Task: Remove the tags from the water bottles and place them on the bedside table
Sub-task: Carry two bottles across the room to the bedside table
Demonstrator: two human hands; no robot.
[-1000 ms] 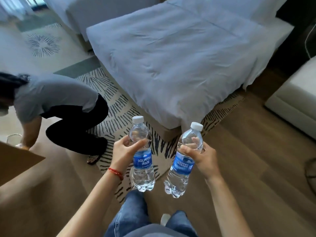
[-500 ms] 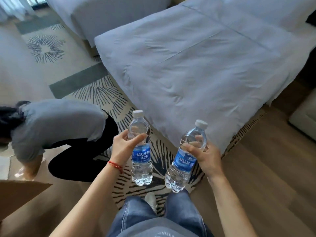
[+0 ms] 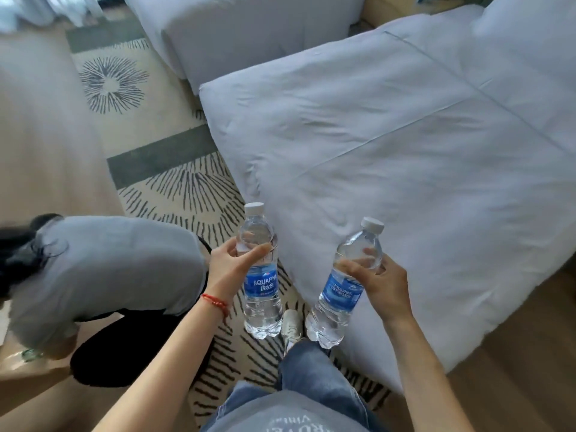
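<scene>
I hold two clear water bottles with white caps and blue labels in front of me, above the patterned rug. My left hand [image 3: 229,269] grips the left bottle [image 3: 260,304] around its upper body; it stands upright. My right hand [image 3: 378,283] grips the right bottle [image 3: 339,304], which tilts with its cap to the right. The blue wrap labels sit around the middle of both bottles. No separate tag is visible on either one. The bedside table is out of view.
A white bed [image 3: 389,145] fills the right and centre, its corner just beyond the bottles. A second bed [image 3: 243,29] lies behind. A crouching person in a grey shirt [image 3: 103,272] is at my left. Wooden floor [image 3: 523,385] shows at the right.
My view has shifted left and closer to the bed; the crouching person now sits lower at the left. Both bottles stay held in the same grips.
</scene>
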